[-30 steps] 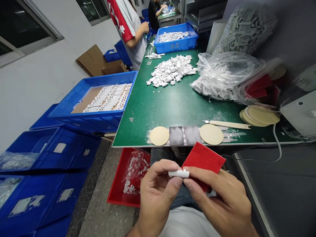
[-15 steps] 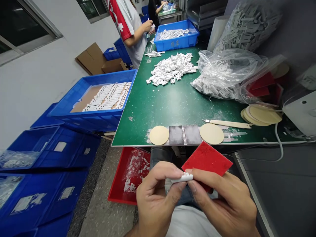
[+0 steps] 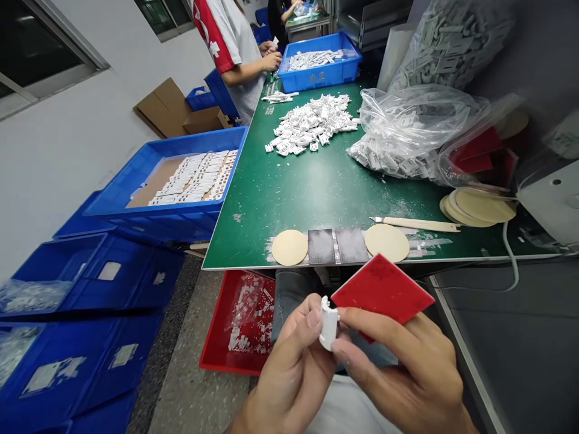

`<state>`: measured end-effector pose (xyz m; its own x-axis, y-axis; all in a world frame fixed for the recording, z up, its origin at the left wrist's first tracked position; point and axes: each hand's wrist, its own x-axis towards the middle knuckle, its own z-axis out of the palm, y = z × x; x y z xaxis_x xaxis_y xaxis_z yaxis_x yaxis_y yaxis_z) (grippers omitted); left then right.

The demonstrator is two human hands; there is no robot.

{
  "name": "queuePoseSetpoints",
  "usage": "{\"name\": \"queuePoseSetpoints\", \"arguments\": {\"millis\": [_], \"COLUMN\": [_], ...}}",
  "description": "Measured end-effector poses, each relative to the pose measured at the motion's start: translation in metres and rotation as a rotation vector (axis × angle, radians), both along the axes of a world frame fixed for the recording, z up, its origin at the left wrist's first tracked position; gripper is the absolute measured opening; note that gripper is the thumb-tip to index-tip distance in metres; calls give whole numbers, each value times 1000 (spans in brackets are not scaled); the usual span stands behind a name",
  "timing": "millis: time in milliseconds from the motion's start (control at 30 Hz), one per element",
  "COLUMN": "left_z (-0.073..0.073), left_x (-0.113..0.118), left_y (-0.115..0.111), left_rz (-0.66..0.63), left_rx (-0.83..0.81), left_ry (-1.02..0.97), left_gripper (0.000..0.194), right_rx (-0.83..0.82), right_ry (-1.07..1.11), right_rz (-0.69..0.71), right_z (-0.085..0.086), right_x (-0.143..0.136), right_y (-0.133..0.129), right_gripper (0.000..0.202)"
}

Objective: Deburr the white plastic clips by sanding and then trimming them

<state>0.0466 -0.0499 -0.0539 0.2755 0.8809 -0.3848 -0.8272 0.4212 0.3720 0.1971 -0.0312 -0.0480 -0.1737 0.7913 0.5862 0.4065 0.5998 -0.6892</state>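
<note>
My left hand [image 3: 294,361] pinches a small white plastic part [image 3: 329,325], held upright with its notched end at the top. My right hand [image 3: 407,367] has a thin red square sheet [image 3: 382,289] tucked among its fingers, with a pale edge and dark smudges. The right index finger and thumb also meet the white part from the right side. Both hands are close together in front of the table edge, above my lap. How the fingers grip the sheet from behind is hidden.
On the green table [image 3: 280,187] are a heap of white parts [image 3: 312,123], a plastic bag of parts [image 3: 407,138], round pale discs [image 3: 289,247], dark squares [image 3: 321,246] and a craft knife [image 3: 416,225]. Blue bins [image 3: 167,208] stand left; a red tray [image 3: 212,337] sits below. A co-worker [image 3: 242,60] stands beyond.
The white part has turned from lying sideways to upright between my fingers. My left fingers have shifted their grip, and the red sheet has tilted slightly.
</note>
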Motion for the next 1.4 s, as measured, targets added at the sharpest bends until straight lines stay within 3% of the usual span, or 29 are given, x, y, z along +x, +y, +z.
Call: {"name": "queuePoseSetpoints", "arguments": {"millis": [267,433,667,1000,1133,1233,1333,1400], "left_z": [1,0,-2,-3,-7,-9,-7,-6], "left_x": [6,4,3,4,-1,-5,-8,-11], "left_y": [0,-1,0,0,-1,-1,1,2], "left_rz": [-25,42,81,83,85,110,182,212], "left_rx": [-70,31,189,224,217,218,221,230], "left_ry": [-7,27,137,186,302,475,559,555], "left_gripper": [15,6,12,14,20,26,26,30], "right_rx": [0,15,17,23,-70,-267,-453,-475], "right_ry": [34,33,48,32,62,123,132,99], "right_rz": [4,16,39,15,104,176,102,65], "right_z": [-1,1,1,-5,-9,-12,-13,-10], "right_x": [-2,0,5,7,9,11,18,24], "right_y": [0,3,-1,-3,-4,17,67,103], "right_gripper": [18,25,32,34,24,9,22,30]}}
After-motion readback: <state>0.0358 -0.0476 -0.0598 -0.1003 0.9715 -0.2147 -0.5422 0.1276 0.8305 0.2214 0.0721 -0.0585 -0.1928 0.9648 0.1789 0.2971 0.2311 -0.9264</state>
